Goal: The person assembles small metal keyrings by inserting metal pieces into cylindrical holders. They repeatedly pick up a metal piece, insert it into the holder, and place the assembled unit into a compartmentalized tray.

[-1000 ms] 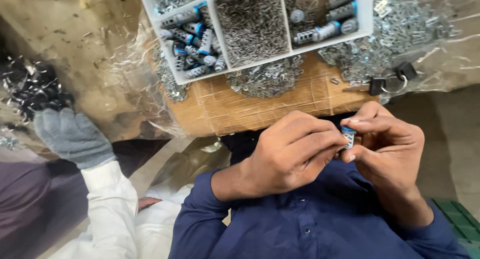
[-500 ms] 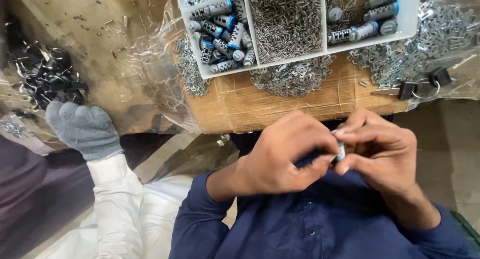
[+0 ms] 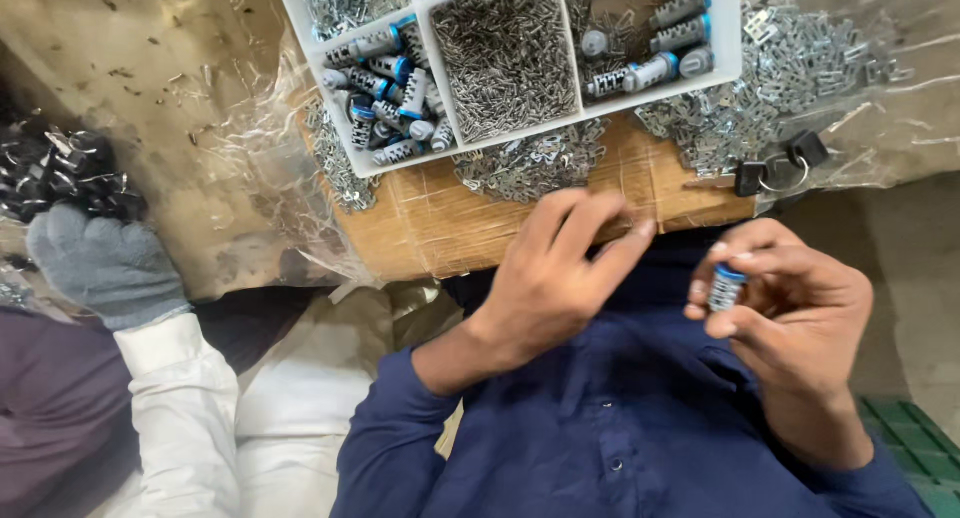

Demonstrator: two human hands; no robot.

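Observation:
My right hand (image 3: 800, 318) pinches a small silver cylinder with a blue cap (image 3: 725, 286) between thumb and fingertips, in front of my blue shirt. My left hand (image 3: 560, 278) is empty with its fingers spread. Its fingertips lie at the front edge of the taped cardboard board (image 3: 430, 223), just below a pile of small flat metal pieces (image 3: 530, 168). Above it lies a white compartment tray (image 3: 520, 138) with more blue-capped cylinders (image 3: 385, 103) on the left and tiny metal pins (image 3: 505, 53) in the middle.
A co-worker's grey-gloved hand (image 3: 100, 263) in a white sleeve rests at the left beside a heap of black parts (image 3: 60, 173). Black-headed keys on a ring (image 3: 770, 168) lie at the board's right. Loose silver clips (image 3: 790, 68) fill clear plastic there.
Both hands were closed together around the cylinder. My left hand has let go and moved up to the board's edge with fingers spread; my right hand keeps the cylinder.

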